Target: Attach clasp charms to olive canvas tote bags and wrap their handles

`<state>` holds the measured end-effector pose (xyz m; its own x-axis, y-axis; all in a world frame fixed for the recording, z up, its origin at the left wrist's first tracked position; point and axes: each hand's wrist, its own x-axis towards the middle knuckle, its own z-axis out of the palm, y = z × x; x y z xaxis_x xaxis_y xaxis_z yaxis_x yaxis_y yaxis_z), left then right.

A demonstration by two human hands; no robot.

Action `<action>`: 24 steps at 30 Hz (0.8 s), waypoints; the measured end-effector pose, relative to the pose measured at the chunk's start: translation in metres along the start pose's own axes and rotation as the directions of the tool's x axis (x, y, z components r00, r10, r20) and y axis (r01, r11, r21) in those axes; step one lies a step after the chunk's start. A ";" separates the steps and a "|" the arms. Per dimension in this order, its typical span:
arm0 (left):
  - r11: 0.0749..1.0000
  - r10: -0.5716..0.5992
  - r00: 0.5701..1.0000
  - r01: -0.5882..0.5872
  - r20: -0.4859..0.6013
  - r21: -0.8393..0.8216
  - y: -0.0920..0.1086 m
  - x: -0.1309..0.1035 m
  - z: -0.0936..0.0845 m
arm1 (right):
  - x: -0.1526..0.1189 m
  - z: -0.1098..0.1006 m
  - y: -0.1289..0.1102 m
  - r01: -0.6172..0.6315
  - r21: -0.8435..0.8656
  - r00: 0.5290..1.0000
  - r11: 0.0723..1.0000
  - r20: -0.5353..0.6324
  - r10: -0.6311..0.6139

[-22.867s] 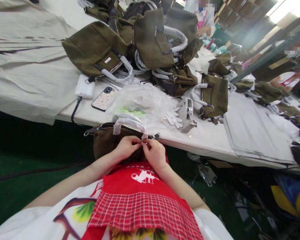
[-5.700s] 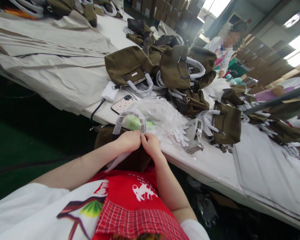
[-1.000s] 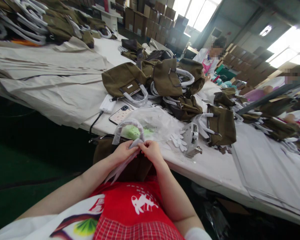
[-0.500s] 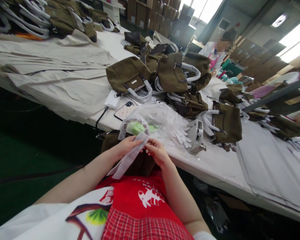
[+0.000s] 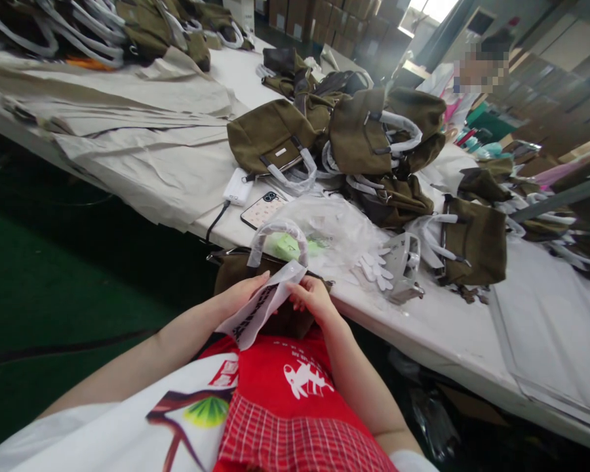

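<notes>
An olive bag [image 5: 233, 270] rests against the table's front edge, close to my body, its arched handle [image 5: 278, 226] wrapped in clear-white film. From the handle's right end hangs a white translucent strip [image 5: 260, 311] with dark printing. My left hand [image 5: 248, 292] is closed on the strip's left side. The fingers of my right hand [image 5: 311, 296] are pinched on its right edge, just below the handle. Part of the bag is hidden behind the strip and my hands.
Beyond the bag lie a phone [image 5: 263, 208], a white power bank [image 5: 238, 187] with a cable, crumpled plastic [image 5: 344, 226], and a metal tape dispenser [image 5: 404, 265]. More olive bags [image 5: 358, 131] are piled behind. A person [image 5: 455, 92] is across the table.
The strip has opened wider, so its dark printing now shows. My hands keep hold of it near the handle. The whole view has shifted, with the table objects appearing further right.
</notes>
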<state>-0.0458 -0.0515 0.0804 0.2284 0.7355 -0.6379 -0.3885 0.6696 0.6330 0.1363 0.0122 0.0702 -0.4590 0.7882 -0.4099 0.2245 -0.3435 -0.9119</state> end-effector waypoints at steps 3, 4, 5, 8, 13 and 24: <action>0.944 0.243 0.970 -0.240 0.012 0.226 -0.002 -0.007 0.002 | -0.001 0.013 0.003 -0.046 -0.043 0.994 0.998 0.095 0.050; 0.893 0.317 0.948 -0.312 0.039 0.324 -0.001 -0.010 0.004 | 0.000 0.018 0.005 -0.062 -0.041 0.995 0.997 0.080 0.065; 0.823 0.372 0.926 -0.360 0.062 0.439 0.001 -0.012 0.006 | 0.001 0.023 0.005 -0.077 -0.035 0.996 0.996 0.053 0.079; 0.539 0.460 0.885 -0.349 0.080 0.766 0.004 -0.016 0.009 | 0.004 0.033 0.006 -0.091 -0.023 0.995 0.996 -0.032 0.090; 0.202 0.527 0.847 -0.200 0.066 0.959 -0.009 -0.016 0.013 | 0.003 0.044 0.004 -0.095 0.074 0.986 0.993 -0.132 0.105; -0.165 0.690 0.696 -0.113 0.196 0.980 -0.015 -0.016 0.020 | 0.002 0.039 0.003 -0.073 0.417 0.997 0.906 0.046 0.059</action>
<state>-0.0256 -0.0708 0.0902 0.0662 0.9947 0.0788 0.9131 -0.0922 0.3971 0.1024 -0.0071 0.0663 -0.4843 0.7420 -0.4636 -0.1219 -0.5819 -0.8041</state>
